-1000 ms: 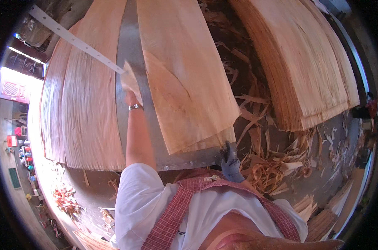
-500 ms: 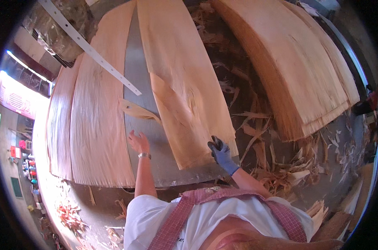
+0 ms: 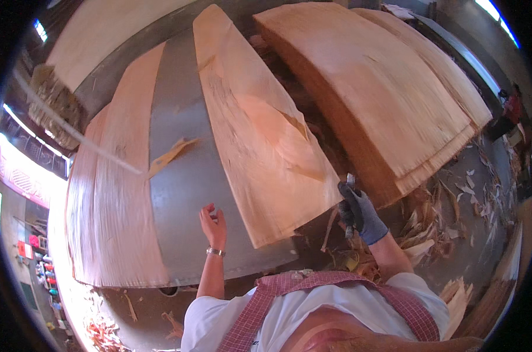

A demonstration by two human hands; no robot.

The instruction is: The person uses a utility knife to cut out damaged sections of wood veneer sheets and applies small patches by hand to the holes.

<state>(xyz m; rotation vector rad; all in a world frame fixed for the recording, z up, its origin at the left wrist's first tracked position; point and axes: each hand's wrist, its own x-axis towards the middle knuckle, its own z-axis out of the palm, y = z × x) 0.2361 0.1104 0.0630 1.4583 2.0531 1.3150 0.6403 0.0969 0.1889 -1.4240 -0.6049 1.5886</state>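
A long thin sheet of wood veneer (image 3: pixel 260 158) lies across the grey metal table top (image 3: pixel 187 205), its near end close to my hands. My left hand (image 3: pixel 214 226), bare with a watch at the wrist, is over the grey table just left of the sheet. Its fingers are partly curled and apart, with nothing seen in them. At the sheet's near right corner is my right hand (image 3: pixel 364 216) in a blue-grey glove with dark fingers. It is closed around a small tool whose pale end (image 3: pixel 350 178) sticks out above; its kind is unclear. A torn veneer strip (image 3: pixel 171 157) lies on the table.
Stacked veneer sheets (image 3: pixel 125 223) cover the table's left side. To the right stands a thick veneer pile (image 3: pixel 389 100). Veneer scraps (image 3: pixel 436 223) litter the floor. A pale perforated strip (image 3: pixel 81 126), blurred, slants in from upper left. Another person (image 3: pixel 511 111) is at the far right.
My right hand has moved right, off the sheet's near end, and a pale tool end now shows. The folded-over part of the sheet now lies flatter. My left hand's fingers have curled.
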